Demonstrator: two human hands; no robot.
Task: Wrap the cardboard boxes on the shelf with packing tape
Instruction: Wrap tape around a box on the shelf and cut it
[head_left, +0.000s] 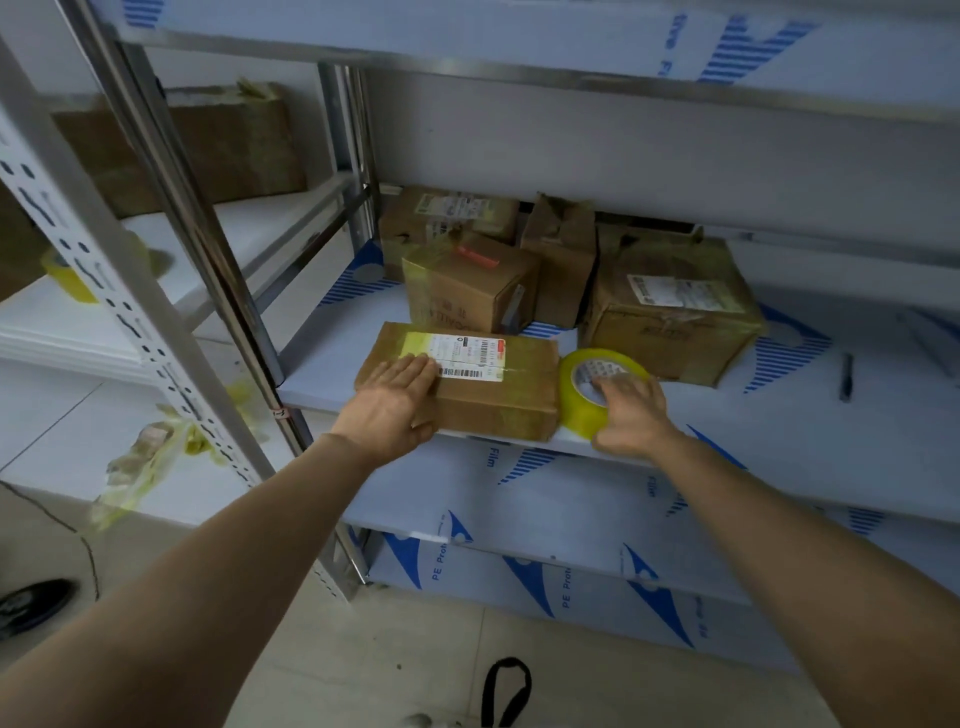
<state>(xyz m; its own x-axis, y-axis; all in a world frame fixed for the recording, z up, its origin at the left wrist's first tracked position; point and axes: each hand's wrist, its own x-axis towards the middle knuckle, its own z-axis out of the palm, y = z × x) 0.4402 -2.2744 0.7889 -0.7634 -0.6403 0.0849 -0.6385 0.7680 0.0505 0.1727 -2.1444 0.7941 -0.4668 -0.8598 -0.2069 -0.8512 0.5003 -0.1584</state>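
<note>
Shelving (810, 415) of metal, its boards covered in white film with blue print, fills the view. At the back of the middle board stand 4 cardboard boxes. The largest box (670, 322) is at the right with a white label on top. A taped box (467, 288) sits left of it with a red strip on its lid, and a tall narrow box (563, 260) stands between those 2. A labelled box (447, 213) is behind them in the corner. In front, at the board's near edge, lies the flat box (514, 400), with glossy tape across its top and a barcode label (470, 356) on it. The left hand (395, 397) lies flat on this box's left end, fingers straight and together, fingertips at the label's edge. Just beside the box's right end the yellow tape roll (576, 410) stands tilted on the board. The right hand (631, 415) grips it, fingers curled over the rim into the core. Well to the right lies a dark pen (845, 376).
</note>
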